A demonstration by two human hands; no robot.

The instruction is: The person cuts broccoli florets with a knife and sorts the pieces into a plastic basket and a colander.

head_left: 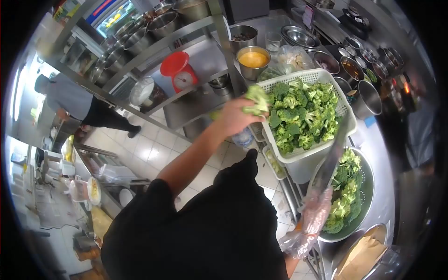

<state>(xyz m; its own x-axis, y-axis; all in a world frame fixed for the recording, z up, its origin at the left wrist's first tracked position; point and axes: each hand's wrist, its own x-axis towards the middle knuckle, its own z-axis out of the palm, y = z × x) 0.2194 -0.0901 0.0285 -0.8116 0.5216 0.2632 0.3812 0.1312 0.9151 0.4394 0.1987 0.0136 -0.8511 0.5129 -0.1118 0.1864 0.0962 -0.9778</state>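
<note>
basket [288, 159]: holds cut broccoli [303, 112]. left hand [229, 117], beside basket: pinching broccoli piece [256, 99]; loose grip could drop it. gloved right hand [315, 212], nearer wearer than basket: curled round knife [328, 167]; slick plastic could let handle slip.

Metal counter [383, 161]: pale basket [305, 157], colander [367, 189] beside it, pot [252, 73] of yellow liquid [254, 59].

Florets [303, 114] in the basket [346, 106], colander [368, 186] before it to the right, scale [184, 80] to the left
</note>
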